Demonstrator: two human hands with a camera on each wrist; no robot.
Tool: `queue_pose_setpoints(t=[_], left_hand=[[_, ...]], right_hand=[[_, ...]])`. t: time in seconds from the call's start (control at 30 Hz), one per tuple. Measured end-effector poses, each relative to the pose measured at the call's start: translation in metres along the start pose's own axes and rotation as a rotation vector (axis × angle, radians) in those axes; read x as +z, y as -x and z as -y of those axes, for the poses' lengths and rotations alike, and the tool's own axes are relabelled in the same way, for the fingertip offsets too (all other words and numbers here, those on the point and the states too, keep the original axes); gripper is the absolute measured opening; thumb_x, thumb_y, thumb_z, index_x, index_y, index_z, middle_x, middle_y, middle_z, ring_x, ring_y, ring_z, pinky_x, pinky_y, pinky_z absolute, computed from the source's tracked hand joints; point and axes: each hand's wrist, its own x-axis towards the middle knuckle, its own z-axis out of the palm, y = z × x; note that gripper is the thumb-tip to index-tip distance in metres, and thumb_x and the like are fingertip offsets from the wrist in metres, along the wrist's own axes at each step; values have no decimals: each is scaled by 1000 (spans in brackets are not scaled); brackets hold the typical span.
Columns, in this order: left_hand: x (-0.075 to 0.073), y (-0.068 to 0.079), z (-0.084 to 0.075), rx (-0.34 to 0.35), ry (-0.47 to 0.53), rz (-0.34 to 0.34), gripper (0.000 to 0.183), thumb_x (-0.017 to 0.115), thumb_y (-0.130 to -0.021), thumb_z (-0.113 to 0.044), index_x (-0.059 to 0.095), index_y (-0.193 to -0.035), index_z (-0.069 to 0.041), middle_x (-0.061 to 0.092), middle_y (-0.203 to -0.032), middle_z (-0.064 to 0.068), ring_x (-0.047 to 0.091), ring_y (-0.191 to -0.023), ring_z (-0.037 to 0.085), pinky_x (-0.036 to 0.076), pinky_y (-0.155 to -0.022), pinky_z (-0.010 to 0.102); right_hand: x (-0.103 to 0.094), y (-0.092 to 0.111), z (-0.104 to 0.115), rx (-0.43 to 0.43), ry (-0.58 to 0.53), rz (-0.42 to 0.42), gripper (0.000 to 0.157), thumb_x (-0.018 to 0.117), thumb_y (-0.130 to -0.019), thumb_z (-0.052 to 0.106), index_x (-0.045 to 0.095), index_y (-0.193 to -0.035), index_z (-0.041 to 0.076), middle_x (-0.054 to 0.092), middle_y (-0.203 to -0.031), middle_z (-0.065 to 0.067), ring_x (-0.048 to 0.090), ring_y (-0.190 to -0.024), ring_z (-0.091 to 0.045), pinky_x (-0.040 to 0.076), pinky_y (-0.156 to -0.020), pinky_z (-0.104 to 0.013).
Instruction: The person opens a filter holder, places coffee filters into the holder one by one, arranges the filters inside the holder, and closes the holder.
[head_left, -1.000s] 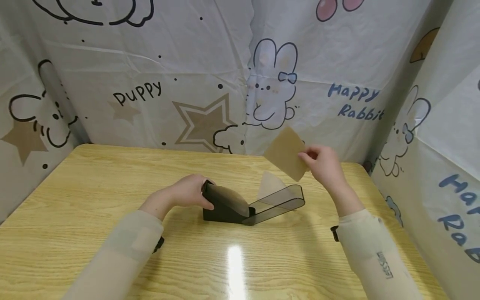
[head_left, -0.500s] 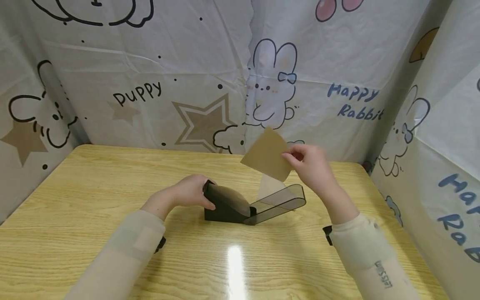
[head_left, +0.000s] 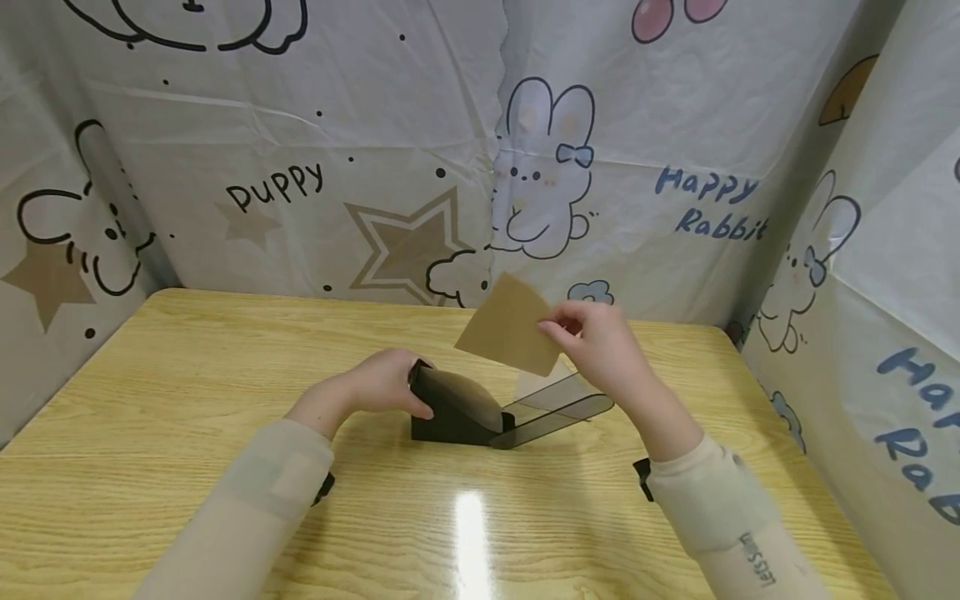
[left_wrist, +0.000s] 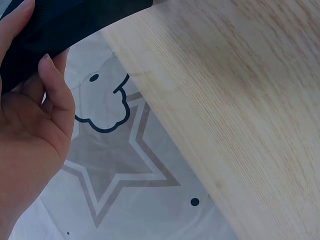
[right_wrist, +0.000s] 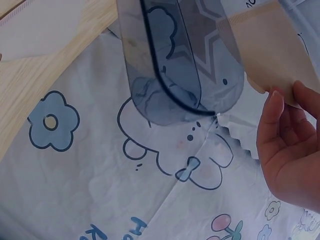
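I've got left hand gripping black box mid-surface at its 10 o'clock, likely steadying it with clear lid open toward 2, right hand pinching brown paper edge-on at 1, presumably to avoid creasing.

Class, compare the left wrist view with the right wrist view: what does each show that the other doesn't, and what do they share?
Only the left wrist view shows the left hand, which grips the black box. Only the right wrist view shows the right hand pinching the tan paper sheet, with the see-through flap beside it. Both show the wooden table and the printed cloth.
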Motion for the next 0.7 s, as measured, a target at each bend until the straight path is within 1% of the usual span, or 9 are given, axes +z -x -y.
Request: queue_pose_setpoints(t=[0.17,0.33,0.4,0.43,0.57,0.63,0.7], left_hand=[[0,-1,-1,1,-9,0,48,79,-72,-23,64,-115,-7,65,-109,4,59,-91,15,48,-83,36],[1,-2,-2,10,12,6,41,79,-72,-21,66,-109,-9,66,-99,2,55,-80,13,47,-75,31],[1,-3,-2,11,15,7,40,79,-72,-21,66,-108,-9,66,-98,2,54,-78,13,47,-74,30],[1,-3,-2,7,17,8,41,79,-73,-21,65,-109,-8,66,-99,2,55,-79,13,47,-74,31],[1,-3,-2,-4,2,6,54,79,-73,-22,61,-120,-4,64,-115,9,56,-89,15,48,-84,36],[1,-3,-3,-13,-3,6,60,79,-73,-23,57,-125,-2,61,-121,11,55,-90,16,48,-87,38],[1,-3,-4,-25,-6,7,63,79,-73,-24,55,-127,-2,60,-123,12,54,-88,16,47,-88,38]], right_hand=[[4,2,4,-22,7,12,12,63,-89,16,71,-89,6,67,-79,-6,55,-73,-18,42,-61,-27],[9,3,7,-30,7,28,12,64,-89,16,71,-86,7,65,-77,-5,54,-71,-17,41,-60,-26],[11,3,7,-37,7,35,12,64,-89,16,71,-86,7,65,-77,-5,53,-71,-16,41,-59,-26],[12,3,7,-40,8,36,12,64,-88,16,71,-87,7,66,-77,-4,54,-71,-16,41,-59,-26],[16,3,7,-49,9,54,11,65,-88,16,71,-84,8,64,-74,-3,51,-67,-14,40,-58,-26],[19,3,7,-52,12,65,11,65,-88,16,71,-83,8,63,-72,-2,49,-64,-13,39,-57,-25],[21,3,7,-51,11,81,12,65,-88,17,71,-82,8,62,-72,-2,48,-63,-12,39,-57,-25]])
